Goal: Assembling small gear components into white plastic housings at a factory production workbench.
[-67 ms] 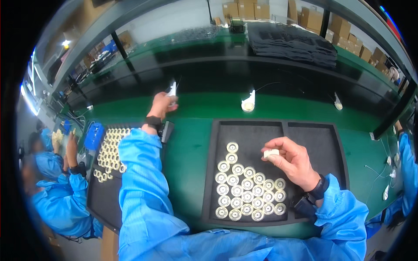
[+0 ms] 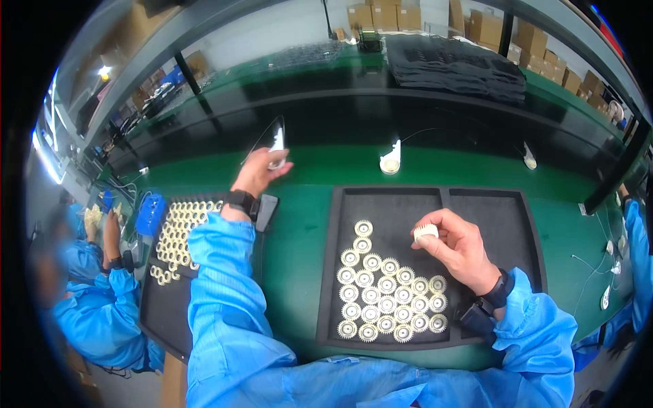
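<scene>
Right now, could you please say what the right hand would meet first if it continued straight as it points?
Probably the far rim of the black tray; depth is unclear, so the right hand, holding a gear, may pass above it.

I see a loose, bright blue garment (image 2: 340, 384), creased across the front. Its left sleeve (image 2: 224, 285) carries faint fine lines; its right sleeve (image 2: 534, 330) bunches in soft folds. The left hand (image 2: 260, 170) and right hand (image 2: 461, 248) are gloveless. I make out 2 black wristbands, left (image 2: 243, 202) and right (image 2: 500, 291), each with 1 dark, boxy block (image 2: 476, 319) beside it.
</scene>
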### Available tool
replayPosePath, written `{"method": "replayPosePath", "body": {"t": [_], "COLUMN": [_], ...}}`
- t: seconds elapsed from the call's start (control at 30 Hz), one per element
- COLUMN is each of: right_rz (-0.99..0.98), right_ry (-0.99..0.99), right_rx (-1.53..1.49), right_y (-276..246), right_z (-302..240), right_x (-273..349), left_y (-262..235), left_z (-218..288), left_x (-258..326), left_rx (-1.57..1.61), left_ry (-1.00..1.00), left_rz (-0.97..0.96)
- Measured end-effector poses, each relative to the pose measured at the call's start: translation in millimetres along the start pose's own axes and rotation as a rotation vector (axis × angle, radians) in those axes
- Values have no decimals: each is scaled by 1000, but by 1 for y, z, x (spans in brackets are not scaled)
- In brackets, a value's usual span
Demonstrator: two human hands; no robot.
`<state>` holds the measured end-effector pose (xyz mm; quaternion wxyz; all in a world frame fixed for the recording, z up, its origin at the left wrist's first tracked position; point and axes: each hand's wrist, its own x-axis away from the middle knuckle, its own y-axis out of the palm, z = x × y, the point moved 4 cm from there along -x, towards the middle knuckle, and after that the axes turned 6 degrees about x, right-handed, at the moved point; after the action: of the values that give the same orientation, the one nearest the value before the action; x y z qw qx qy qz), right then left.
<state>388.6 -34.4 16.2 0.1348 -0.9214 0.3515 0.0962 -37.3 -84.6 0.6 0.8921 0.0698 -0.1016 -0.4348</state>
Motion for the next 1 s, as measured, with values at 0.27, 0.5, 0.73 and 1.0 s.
{"method": "replayPosePath", "body": {"t": [0.27, 0.5, 0.73, 1.0], "right_rz": [-34, 32, -56, 28], "right_ry": [90, 55, 130, -43], "right_rx": [19, -62, -347, 47], "right_y": [-2, -7, -2, -7], "right_z": [-10, -11, -8, -3], "right_x": [-4, -5, -6, -6], "left_y": [122, 180, 191, 192], "left_z": [-14, -29, -38, -47], "left_x": [120, 185, 196, 190], "left_rx": [643, 793, 888, 752], "left_ry": [-240, -418, -425, -311], "left_rz": [-469, -651, -630, -691]}}
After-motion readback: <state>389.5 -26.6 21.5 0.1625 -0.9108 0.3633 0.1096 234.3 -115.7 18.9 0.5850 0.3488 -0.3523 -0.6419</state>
